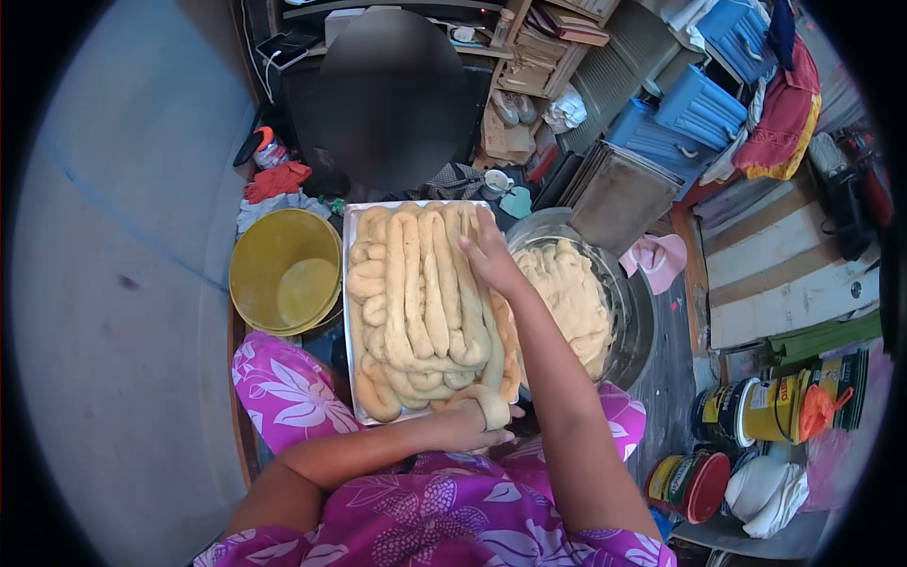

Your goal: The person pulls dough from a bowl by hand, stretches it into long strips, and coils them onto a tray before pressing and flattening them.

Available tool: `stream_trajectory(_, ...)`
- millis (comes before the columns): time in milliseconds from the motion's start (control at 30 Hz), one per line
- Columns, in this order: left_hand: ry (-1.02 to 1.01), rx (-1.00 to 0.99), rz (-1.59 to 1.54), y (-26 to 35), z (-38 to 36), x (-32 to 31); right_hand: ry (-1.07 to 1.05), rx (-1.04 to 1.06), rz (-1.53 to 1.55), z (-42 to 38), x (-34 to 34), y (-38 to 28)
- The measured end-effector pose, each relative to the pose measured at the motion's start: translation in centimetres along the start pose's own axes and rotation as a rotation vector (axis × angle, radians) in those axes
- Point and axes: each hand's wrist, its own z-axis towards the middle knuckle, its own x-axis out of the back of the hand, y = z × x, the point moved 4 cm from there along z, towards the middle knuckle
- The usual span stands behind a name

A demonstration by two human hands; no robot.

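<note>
A metal tray (351,312) lies in front of me, heaped with long ropes of pale dough (416,283) laid side by side and folded over each other. At the tray's near edge, my left hand (465,425) is closed around a looped end of dough rope. My right hand (489,253) rests at the far right of the pile, its fingers against the dough, with the fingers apart. To the right of the tray, a large metal basin (635,321) holds a mass of soft dough (564,293).
A yellow bucket (285,269) stands left of the tray. Dark flat trays (628,197) lean behind the basin, near a pink cloth (657,260). Paint buckets (688,484) are at the lower right. A red glove (276,181) and a mug (497,181) lie farther back.
</note>
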Motion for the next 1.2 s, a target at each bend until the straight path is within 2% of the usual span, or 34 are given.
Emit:
stream_trajectory(67,0.164,-0.091,0.218,0.7,-1.0,0.7,-0.117,-0.268,0.376,-4.8,3.1,-0.9)
stream_trajectory(133,0.229,-0.169,0.165,2.1,-1.5,1.3,-0.253,-0.386,0.803,-10.6,5.1,-1.4)
stream_trajectory(200,0.313,-0.264,-0.036,3.5,-1.5,2.4,-0.449,-0.125,1.188,-16.2,4.2,0.0)
stream_trajectory(233,0.437,-0.346,0.000,3.5,-1.2,3.3,-0.446,-0.127,1.190,-17.7,4.2,-1.2)
stream_trajectory(267,0.562,-0.428,0.036,3.5,-1.1,4.2,-0.407,-0.158,0.958,-19.0,4.0,-2.3)
stream_trajectory(300,0.638,-0.410,-0.034,3.8,-1.4,5.4,-0.369,-0.186,0.725,-19.6,3.6,-3.2)
stream_trajectory(333,0.713,-0.388,-0.106,3.9,-2.1,6.6,-0.223,-0.154,0.473,-19.4,2.8,-3.5)
stream_trajectory(367,0.712,-0.386,-0.109,3.8,-2.9,7.2,-0.224,-0.157,0.474,-19.3,2.1,-3.2)
stream_trajectory(433,0.807,-0.184,0.021,3.0,-5.2,8.9,-0.103,-0.001,0.369,-17.9,2.1,-3.2)
stream_trajectory(467,0.855,-0.079,0.196,3.5,-6.9,9.4,-0.012,-0.031,0.474,-17.1,2.4,-3.6)
stream_trajectory(500,0.896,0.032,0.371,4.1,-8.8,9.9,-0.013,-0.023,0.478,-16.5,2.4,-3.3)
stream_trajectory(567,0.870,0.262,0.632,2.5,-11.7,10.7,0.085,-0.108,0.372,-16.0,2.3,-1.7)
stream_trajectory(633,0.916,0.309,0.609,1.6,-15.1,11.4,0.046,-0.044,0.339,-15.1,2.4,-2.7)
stream_trajectory(700,0.945,0.501,0.225,1.4,-19.4,12.7,-0.132,-0.072,0.136,-14.7,1.6,-3.1)
stream_trajectory(767,1.220,0.356,0.170,-0.2,-23.5,15.1,-0.125,-0.060,0.037,-14.6,1.4,-3.5)
stream_trajectory(800,1.228,0.357,0.171,0.2,-23.7,15.5,-0.120,-0.048,-0.066,-14.4,1.3,-3.8)
stream_trajectory(867,1.523,0.070,0.035,2.1,-24.4,16.5,-0.118,0.002,-0.047,-12.9,1.7,-7.2)
stream_trajectory(933,1.588,-0.156,-0.068,4.9,-21.3,16.2,-0.138,0.073,0.081,-11.4,1.7,-11.8)
stream_trajectory(1000,1.362,-0.313,-0.067,6.1,-16.7,15.4,-0.154,0.103,0.189,-10.2,0.8,-15.2)
stream_trajectory(1067,0.980,-0.506,-0.183,4.5,-10.6,15.1,-0.278,-0.225,0.978,-9.3,-0.5,-16.0)
stream_trajectory(1133,0.980,-0.583,0.127,3.5,-8.7,14.6,-0.105,-0.302,0.854,-7.6,1.0,-13.4)
stream_trajectory(1167,0.977,-0.585,0.128,2.6,-8.6,14.4,-0.049,-0.405,0.817,-7.7,1.2,-10.4)
stream_trajectory(1200,1.040,-0.376,0.428,1.5,-8.9,14.3,0.006,-0.504,0.779,-7.8,1.3,-6.8)
